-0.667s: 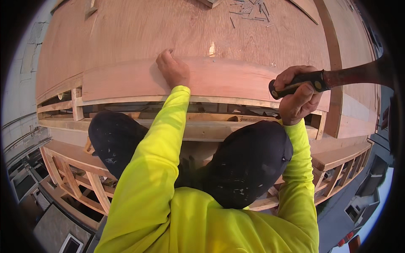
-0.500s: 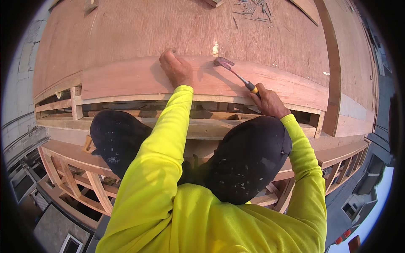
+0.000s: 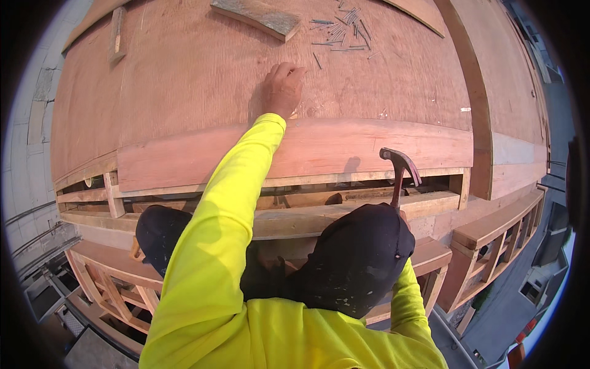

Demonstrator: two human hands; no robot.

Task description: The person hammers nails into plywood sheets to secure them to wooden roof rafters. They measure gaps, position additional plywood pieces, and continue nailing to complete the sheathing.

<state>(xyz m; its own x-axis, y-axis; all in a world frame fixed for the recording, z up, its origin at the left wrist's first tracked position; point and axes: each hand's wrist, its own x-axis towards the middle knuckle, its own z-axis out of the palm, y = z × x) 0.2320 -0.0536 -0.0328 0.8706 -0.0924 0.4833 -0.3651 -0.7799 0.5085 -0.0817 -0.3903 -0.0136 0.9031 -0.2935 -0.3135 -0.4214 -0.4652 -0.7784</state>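
While right hand apparently hidden: left hand [image 3: 283, 91] near nails [image 3: 340, 29].

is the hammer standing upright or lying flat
Upright: the hammer stands with its head up and handle running down behind the dark knee. The right hand holding it is hidden.

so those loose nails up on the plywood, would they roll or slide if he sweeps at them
The nails look thin and round, so probably roll and scatter easily. The plywood sheet seems flat, so they likely stay near. The left hand reaches toward one stray nail; pinching it may be fiddly.
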